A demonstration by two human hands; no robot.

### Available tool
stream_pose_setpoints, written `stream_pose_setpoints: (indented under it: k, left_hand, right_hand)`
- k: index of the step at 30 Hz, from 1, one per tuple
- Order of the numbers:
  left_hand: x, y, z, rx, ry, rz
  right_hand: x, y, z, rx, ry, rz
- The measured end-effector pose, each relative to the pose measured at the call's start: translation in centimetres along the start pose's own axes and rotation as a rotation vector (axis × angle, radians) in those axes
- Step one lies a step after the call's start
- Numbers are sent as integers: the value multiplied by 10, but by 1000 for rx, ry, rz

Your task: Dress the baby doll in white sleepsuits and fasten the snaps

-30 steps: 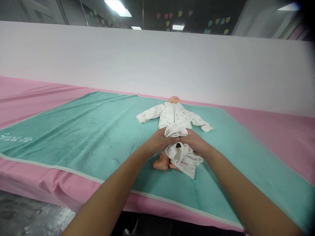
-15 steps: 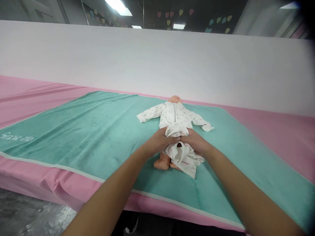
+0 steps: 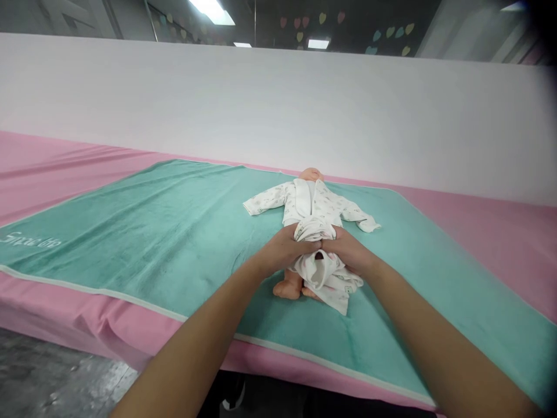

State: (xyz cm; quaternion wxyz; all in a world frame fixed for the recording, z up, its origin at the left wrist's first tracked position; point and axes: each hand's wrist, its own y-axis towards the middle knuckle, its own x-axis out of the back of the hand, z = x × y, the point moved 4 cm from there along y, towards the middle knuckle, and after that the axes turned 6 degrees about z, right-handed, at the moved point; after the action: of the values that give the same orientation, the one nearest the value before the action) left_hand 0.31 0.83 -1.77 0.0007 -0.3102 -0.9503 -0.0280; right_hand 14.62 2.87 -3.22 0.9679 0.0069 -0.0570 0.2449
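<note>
Same two-handed grip on the cloth, only the view drifts

Over the last second almost nothing changes: the scene slides a little to the right and upward as one, which looks like head movement, while hands, cloth and doll keep their places relative to one another. I read this as a hold, with the handling of the cloth no further along.

A white wall (image 3: 278, 110) spans 12 o'clock. Below it runs the pink-covered counter (image 3: 52, 162), with grey floor (image 3: 56, 371) at 8 o'clock. A green cloth (image 3: 183, 232) covers much of the counter, its white lettering (image 3: 30, 239) at 9 o'clock.

On the green cloth lies the doll (image 3: 311, 174), head toward 12 and feet toward 6, in a printed white jacket (image 3: 326, 203) with sleeves spread toward 9 and 3.

Over the doll's lower body sits the bunched garment (image 3: 337, 281), its loose end trailing toward 5 o'clock. One foot (image 3: 287, 289) shows at 7; the other is partly covered.

The left hand (image 3: 285, 249) grips the bunch from 9 o'clock, the right hand (image 3: 350, 251) from 3. Both thumbs press it, tips about meeting; the other fingers are largely hidden. Just below the thumbs, a ringed opening (image 3: 322, 278) faces 6.
</note>
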Motion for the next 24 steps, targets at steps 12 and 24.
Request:
stream_pose_setpoints:
  k: [12,24]
  left_hand:
    - [0,0,-1,-28,14,8]
    - [0,-1,-2,-10,16,5]
  right_hand:
    - [0,0,-1,-2,-7,4]
    - [1,0,-1,-17,-19,9]
